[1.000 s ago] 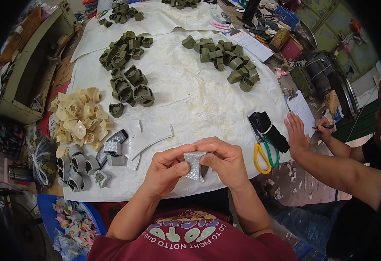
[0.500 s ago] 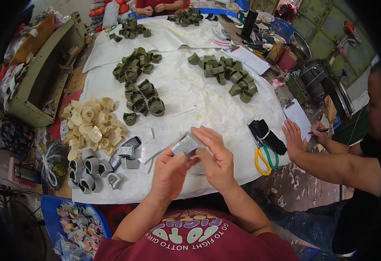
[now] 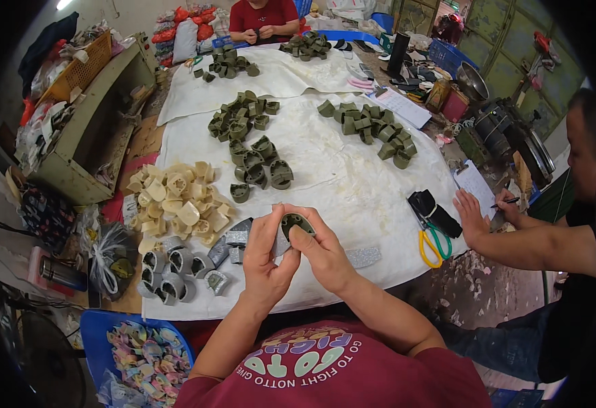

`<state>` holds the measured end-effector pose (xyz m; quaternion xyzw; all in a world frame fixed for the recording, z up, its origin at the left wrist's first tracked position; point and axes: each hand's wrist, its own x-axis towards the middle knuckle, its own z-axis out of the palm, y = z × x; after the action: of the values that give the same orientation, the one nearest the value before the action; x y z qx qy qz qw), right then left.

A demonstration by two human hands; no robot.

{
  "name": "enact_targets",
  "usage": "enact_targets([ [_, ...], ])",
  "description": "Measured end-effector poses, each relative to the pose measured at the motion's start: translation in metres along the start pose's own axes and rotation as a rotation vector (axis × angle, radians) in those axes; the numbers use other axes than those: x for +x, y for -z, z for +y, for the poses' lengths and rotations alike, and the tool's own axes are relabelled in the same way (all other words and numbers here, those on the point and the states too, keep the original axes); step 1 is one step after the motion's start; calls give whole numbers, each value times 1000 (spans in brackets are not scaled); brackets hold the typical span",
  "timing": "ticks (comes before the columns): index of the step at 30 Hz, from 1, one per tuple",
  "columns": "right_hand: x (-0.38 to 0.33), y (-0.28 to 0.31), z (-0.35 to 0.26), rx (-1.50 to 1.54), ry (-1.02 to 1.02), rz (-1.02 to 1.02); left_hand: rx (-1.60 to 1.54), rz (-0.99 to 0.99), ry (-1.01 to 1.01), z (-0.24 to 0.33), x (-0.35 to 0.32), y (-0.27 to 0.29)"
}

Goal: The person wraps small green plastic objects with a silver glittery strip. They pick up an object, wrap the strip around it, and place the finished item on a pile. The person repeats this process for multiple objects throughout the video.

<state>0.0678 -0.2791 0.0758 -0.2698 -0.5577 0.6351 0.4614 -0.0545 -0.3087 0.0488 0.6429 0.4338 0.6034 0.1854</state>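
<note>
Close in front of me, both hands hold one small shoe heel, its dark green hollow end turned up. My left hand wraps its left side. My right hand closes round the other side, the thumb pressed on the hollow end. Fingers cover most of its outside. A flat silver glitter strip lies by my right hand. To the left of my left hand sit several silver-covered heels with dark hollow ends, below a heap of bare beige heels.
Olive heels stand in groups across the white sheet. Scissors with yellow and green handles and a black bundle lie right. There a co-worker's hand rests beside a clipboard. A blue bin stands lower left.
The heel has been turned in my hands: its silver side faced up before, its green hollow end does now. The silver strip beside my right hand has come into sight. The whole view has shifted.
</note>
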Motion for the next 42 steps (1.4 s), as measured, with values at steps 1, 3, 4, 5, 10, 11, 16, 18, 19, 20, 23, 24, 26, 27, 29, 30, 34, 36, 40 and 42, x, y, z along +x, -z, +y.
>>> enact_targets([
  [1,2,-5,0,1,-19,18,-61,-15,14,1,1,5],
  [3,8,-9,4,16,9,60,-196,-41,40,4,3,9],
  [4,13,-9,12,35,56,81,-274,-52,72,4,3,11],
  [5,18,-10,17,58,104,89,-343,-54,100,4,2,14],
  [10,29,-13,10,70,108,-128,-740,41,311,-2,-8,28],
  [11,28,-11,7,7,147,-176,-696,108,323,-3,-10,25],
  [16,26,6,9,67,48,-53,-316,33,-6,-4,5,-1],
  [18,24,19,10,177,21,-4,-272,17,-42,-5,8,-17],
  [19,23,27,9,239,14,13,-239,0,-67,-6,10,-25],
  [20,22,34,9,307,6,29,-202,-18,-89,-5,12,-31],
  [23,18,51,3,415,-12,64,-147,-84,-139,-7,18,-49],
  [24,16,56,3,423,-21,99,-142,-110,-155,-9,19,-55],
  [26,13,65,3,445,-38,172,-187,-119,-141,-11,20,-67],
  [27,12,70,3,438,-26,162,-208,-126,-134,-12,20,-72],
  [29,9,78,4,422,0,141,-310,-103,-80,-11,17,-81],
  [30,9,81,1,456,-5,121,-360,-90,-53,-11,15,-84],
  [34,5,80,-5,345,81,112,-370,-138,-64,-20,14,-85],
  [36,4,79,1,244,94,127,-246,-187,-131,-24,17,-81],
  [40,17,79,12,335,-38,23,-387,-83,16,-21,12,-72],
  [42,22,72,12,380,-44,-63,-588,45,164,-19,5,-67],
])
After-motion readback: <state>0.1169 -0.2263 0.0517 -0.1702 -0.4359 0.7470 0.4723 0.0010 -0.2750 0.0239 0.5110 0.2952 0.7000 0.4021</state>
